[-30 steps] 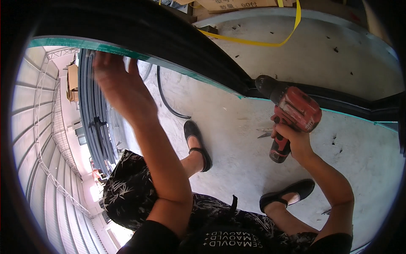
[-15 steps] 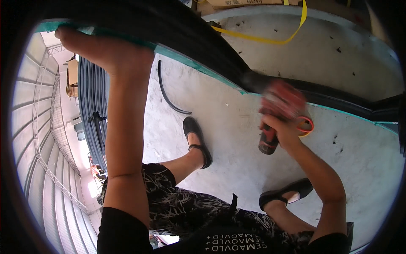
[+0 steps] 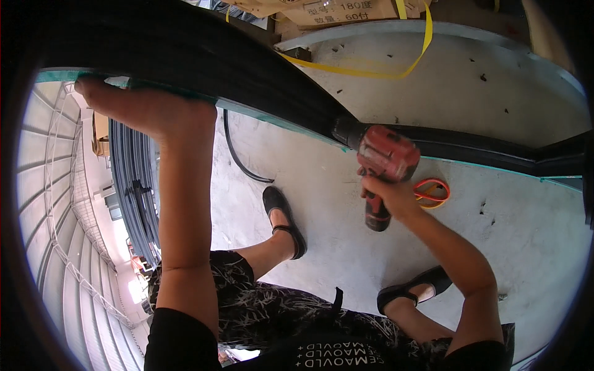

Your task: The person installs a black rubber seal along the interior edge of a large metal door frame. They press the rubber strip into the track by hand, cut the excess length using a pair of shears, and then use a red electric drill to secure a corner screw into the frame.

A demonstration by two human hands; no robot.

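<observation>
A long black profile (image 3: 235,59) with a green strip along its lower edge runs from the upper left toward the right. My left hand (image 3: 148,111) grips its edge at the upper left, with most of the fingers hidden by the profile. In my right hand (image 3: 393,195) is a red and black cordless drill (image 3: 388,153), held by its handle. The drill's dark nose points left and meets the profile near its narrowed middle; the tip is hidden. A red and orange cord loop (image 3: 431,193) shows beside the drill, and I cannot tell whether it is attached.
A thin curved black strip (image 3: 235,154) lies on the pale floor between my left arm and left foot. Beyond the profile, a yellow strap (image 3: 371,69) curls below a cardboard box (image 3: 340,12). Long dark profiles (image 3: 139,191) are stacked at left.
The drill, blurred before, has moved left along the profile and now appears sharper. My left hand keeps its place on the profile. The whole view has shifted a little.
</observation>
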